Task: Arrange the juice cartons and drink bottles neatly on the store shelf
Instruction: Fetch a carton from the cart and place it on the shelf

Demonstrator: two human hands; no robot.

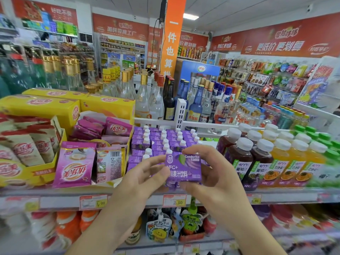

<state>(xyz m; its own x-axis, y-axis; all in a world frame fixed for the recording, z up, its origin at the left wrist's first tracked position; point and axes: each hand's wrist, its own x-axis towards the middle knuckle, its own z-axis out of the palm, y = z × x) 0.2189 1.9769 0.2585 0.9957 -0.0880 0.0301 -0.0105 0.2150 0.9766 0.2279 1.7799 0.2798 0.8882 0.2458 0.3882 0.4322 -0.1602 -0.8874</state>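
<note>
A small purple juice carton (184, 167) is held upright in front of the shelf, label towards me. My left hand (145, 177) pinches its left edge and my right hand (211, 173) wraps its right side and top. Behind it, several rows of matching purple cartons with white caps (161, 140) stand on the shelf. To their right stand dark grape juice bottles (242, 159), orange juice bottles (287, 162) and green-capped bottles (329, 144).
Pink and yellow sachet display boxes (79, 159) fill the shelf's left part. Glass liquor bottles (195, 105) stand behind a white divider (180, 113). The shelf edge (128, 199) carries price tags; pouches and bottles sit on the lower shelf (165, 227).
</note>
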